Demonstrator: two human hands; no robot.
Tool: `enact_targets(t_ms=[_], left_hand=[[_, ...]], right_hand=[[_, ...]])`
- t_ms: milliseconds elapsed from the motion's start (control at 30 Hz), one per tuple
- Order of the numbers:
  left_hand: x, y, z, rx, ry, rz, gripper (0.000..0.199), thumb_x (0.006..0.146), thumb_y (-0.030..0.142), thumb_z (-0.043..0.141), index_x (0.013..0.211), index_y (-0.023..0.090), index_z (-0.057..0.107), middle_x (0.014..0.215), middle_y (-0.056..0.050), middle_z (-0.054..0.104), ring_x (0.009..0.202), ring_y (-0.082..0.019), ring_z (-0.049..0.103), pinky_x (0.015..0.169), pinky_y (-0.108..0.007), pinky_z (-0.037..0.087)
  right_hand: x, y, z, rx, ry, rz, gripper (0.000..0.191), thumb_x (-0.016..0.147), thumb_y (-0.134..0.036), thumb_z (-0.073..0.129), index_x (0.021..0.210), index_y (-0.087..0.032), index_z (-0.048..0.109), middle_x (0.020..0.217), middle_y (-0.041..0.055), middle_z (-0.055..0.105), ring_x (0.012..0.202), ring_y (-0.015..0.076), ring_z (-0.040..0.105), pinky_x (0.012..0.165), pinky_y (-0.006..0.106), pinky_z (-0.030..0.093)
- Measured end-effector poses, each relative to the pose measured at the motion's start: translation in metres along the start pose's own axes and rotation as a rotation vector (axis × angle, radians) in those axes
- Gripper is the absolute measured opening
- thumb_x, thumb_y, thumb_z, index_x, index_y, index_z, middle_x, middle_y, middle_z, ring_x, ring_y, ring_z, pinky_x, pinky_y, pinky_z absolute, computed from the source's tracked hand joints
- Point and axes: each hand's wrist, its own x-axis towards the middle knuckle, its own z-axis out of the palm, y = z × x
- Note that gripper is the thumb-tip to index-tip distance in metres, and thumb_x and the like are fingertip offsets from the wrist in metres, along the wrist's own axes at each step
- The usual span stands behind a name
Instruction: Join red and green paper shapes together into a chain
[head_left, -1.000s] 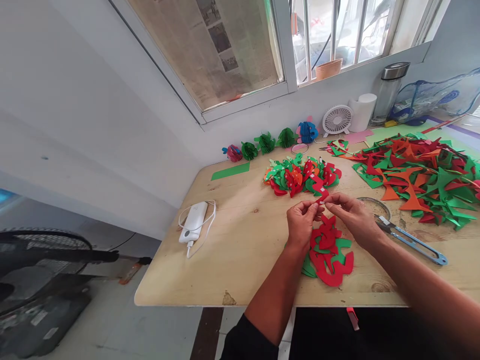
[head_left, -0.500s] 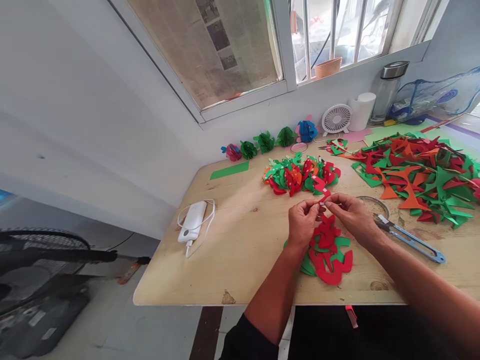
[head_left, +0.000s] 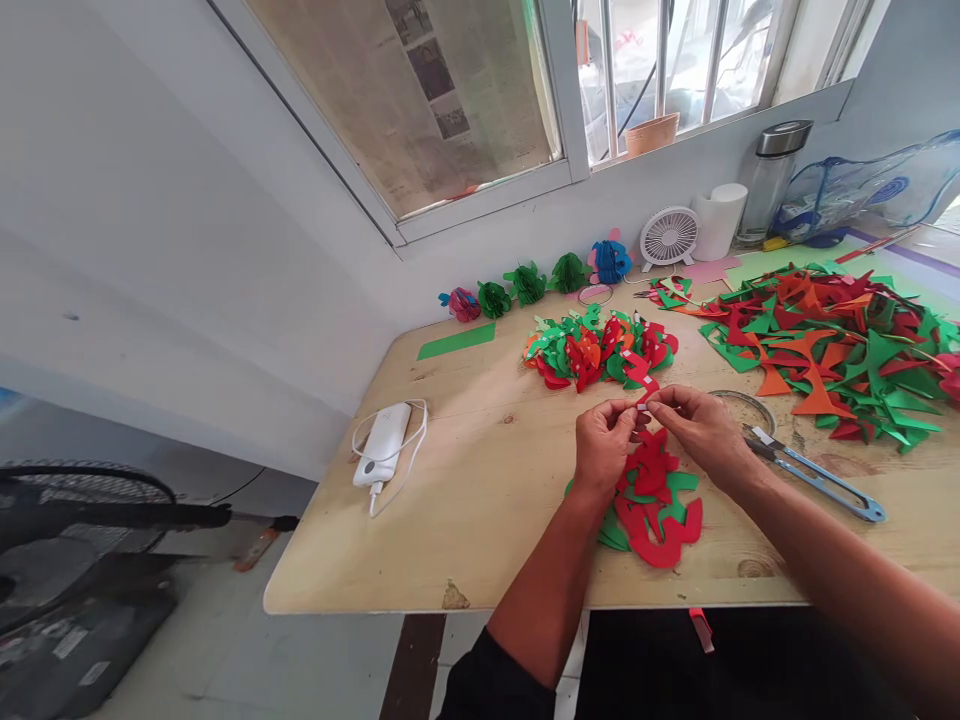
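My left hand and my right hand meet over the table, fingertips pinched on a red paper cutout with small white patches on it. Under and in front of them lies a loose pile of red and green paper cutouts. Just beyond my fingers sits a cluster of folded red, green and orange paper pieces dotted with white patches. To the right of my right hand a blue utility knife rests beside a roll of tape, which my hand partly hides.
A large heap of paper scraps covers the table's right side. Along the wall stand paper honeycomb figures, a small white fan and a glass bottle. A white power bank with its cable lies at left, near a green strip.
The view has shifted very slightly. Both hands keep the same pinch on the red paper cutout, and nothing else has visibly moved.
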Motion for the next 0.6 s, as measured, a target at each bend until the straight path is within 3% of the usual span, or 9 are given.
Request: enact_targets(t_ms=[600], left_hand=[[-0.0042,0.0051,0.0016,-0.011,-0.002,-0.029,0.016,0.068,0.022,0.064,0.079,0.012,0.070,0.068,-0.006,0.068,0.062,-0.013,0.063,0.055,-0.022,0.050]], right_hand=[[-0.0024,-0.0058,-0.0009,-0.009,0.013,0.031,0.021,0.074,-0.038,0.056,0.074,-0.018,0.063,0.064,0.0015,0.063,0.056,0.0133,0.052,0.052,0.025,0.039]])
